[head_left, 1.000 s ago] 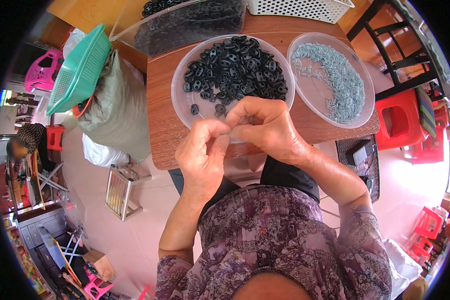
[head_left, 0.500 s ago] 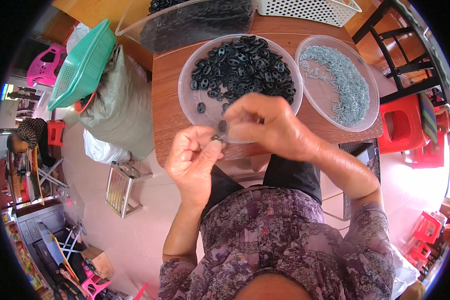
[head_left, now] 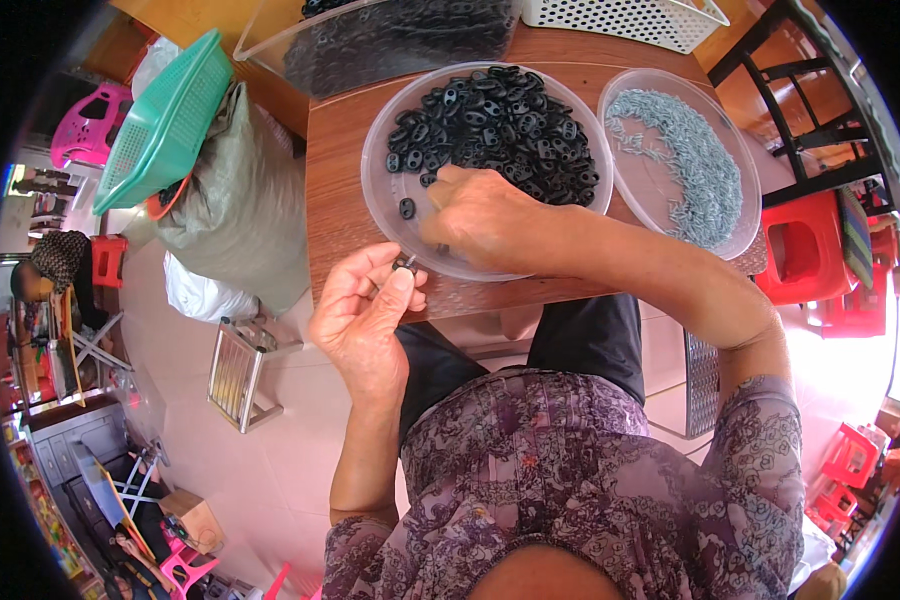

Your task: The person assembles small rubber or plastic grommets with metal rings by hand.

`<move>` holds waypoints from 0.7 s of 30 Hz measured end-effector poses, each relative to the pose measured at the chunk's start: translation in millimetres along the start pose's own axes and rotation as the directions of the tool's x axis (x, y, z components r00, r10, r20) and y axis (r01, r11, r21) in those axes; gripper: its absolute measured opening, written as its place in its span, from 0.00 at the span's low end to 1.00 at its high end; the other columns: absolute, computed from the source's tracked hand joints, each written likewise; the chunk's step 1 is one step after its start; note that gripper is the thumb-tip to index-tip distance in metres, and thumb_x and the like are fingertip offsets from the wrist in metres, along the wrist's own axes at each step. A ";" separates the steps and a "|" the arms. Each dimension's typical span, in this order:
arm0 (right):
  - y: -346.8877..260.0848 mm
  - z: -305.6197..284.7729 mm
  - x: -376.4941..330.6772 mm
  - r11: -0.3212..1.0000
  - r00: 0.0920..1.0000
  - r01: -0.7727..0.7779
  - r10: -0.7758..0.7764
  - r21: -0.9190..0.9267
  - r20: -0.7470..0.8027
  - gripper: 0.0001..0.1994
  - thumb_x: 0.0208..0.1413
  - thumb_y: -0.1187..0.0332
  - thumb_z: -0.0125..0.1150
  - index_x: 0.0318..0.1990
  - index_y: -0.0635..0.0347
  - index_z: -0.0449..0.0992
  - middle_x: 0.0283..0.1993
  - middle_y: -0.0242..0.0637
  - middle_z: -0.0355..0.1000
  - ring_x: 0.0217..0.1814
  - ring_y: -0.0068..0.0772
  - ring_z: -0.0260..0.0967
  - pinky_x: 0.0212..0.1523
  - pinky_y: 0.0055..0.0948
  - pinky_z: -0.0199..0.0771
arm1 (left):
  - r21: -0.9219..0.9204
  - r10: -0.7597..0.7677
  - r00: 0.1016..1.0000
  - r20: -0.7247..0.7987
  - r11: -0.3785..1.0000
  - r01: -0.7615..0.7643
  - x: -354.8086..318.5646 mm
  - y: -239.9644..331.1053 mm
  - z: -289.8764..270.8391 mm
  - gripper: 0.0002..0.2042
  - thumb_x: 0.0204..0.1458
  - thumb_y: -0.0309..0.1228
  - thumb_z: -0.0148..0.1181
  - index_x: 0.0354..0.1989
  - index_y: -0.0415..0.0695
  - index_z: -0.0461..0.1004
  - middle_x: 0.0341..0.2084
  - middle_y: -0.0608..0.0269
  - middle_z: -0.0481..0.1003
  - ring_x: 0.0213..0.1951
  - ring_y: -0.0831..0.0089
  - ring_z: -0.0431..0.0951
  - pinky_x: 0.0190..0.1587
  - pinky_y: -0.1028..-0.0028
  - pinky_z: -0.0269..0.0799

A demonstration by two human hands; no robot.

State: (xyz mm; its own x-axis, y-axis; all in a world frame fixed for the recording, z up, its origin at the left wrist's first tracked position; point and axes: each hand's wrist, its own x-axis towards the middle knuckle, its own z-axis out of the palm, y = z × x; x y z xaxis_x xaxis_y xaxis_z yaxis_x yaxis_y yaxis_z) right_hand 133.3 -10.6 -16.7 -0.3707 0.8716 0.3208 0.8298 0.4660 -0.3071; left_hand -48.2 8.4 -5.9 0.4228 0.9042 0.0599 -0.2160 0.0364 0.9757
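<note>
My left hand (head_left: 362, 318) is in front of the table's near edge, thumb and fingers pinched on a small dark piece (head_left: 403, 264) with a short silvery pin at it. Much of that piece is covered by the fingertips. Over the near left part of a round clear plastic tub (head_left: 378, 215) is my right hand (head_left: 480, 218), its fingers curled downward. Whatever its fingertips hold, if anything, is hidden. A heap of black oval two-holed plastic pieces (head_left: 510, 125) fills the tub's far side. One loose black piece (head_left: 407, 208) lies just left of my right hand.
Right of the tub, a second round tub (head_left: 630, 175) holds many small silvery pins (head_left: 705, 165). A clear bin (head_left: 390, 45) of black pieces and a white perforated basket (head_left: 625, 22) stand at the back. At left, a green basket (head_left: 160, 130) rests against a grey sack (head_left: 240, 210).
My right hand has moved away from my left, up into the tub. My left hand has shifted slightly left and down, still pinching its piece. The black oval between the hands no longer shows there.
</note>
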 end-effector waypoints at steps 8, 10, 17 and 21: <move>0.1 0.0 -13.5 0.994 0.979 -0.044 0.063 0.102 -0.196 0.05 0.35 0.72 0.57 0.23 0.61 0.71 0.23 0.41 0.66 0.29 0.42 0.63 0.29 0.38 0.65 | -0.016 0.032 0.999 -0.024 0.999 -0.033 3.1 -0.4 7.1 0.11 0.46 0.20 0.58 0.39 0.31 0.70 0.24 0.55 0.74 0.22 0.77 0.73 0.25 0.82 0.70; -6.3 -9.6 -16.4 0.984 0.972 -0.060 0.096 0.165 -0.216 0.05 0.36 0.73 0.57 0.24 0.62 0.71 0.23 0.41 0.66 0.29 0.42 0.63 0.30 0.38 0.65 | -0.006 0.045 0.998 -0.046 0.999 -0.045 3.8 1.6 10.7 0.11 0.46 0.20 0.58 0.38 0.31 0.70 0.24 0.56 0.74 0.22 0.77 0.73 0.25 0.81 0.71; -29.9 -37.5 -29.0 0.712 0.881 -0.345 0.470 0.612 -0.050 0.06 0.42 0.74 0.58 0.29 0.66 0.72 0.24 0.39 0.68 0.28 0.29 0.66 0.31 0.27 0.66 | 0.029 0.101 0.994 -0.046 0.995 -0.100 8.7 4.2 32.9 0.09 0.48 0.21 0.58 0.37 0.32 0.71 0.22 0.63 0.72 0.22 0.82 0.70 0.26 0.84 0.67; -33.7 -40.4 -32.6 0.401 0.802 -0.407 0.588 0.821 0.110 0.07 0.44 0.74 0.58 0.31 0.68 0.73 0.27 0.33 0.71 0.30 0.16 0.65 0.31 0.19 0.66 | 0.134 0.191 0.981 -0.021 0.973 -0.186 7.1 1.6 43.7 0.08 0.49 0.21 0.57 0.37 0.34 0.71 0.22 0.70 0.68 0.23 0.86 0.65 0.27 0.86 0.61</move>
State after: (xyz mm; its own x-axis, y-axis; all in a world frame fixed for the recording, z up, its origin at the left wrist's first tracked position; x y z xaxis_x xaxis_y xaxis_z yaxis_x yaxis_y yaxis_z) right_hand 134.3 -60.9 19.4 0.1445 0.9893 -0.0217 0.1414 -0.0423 -0.9890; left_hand -7.1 -3.7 5.3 0.3556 0.9031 0.2407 -0.1710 -0.1903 0.9667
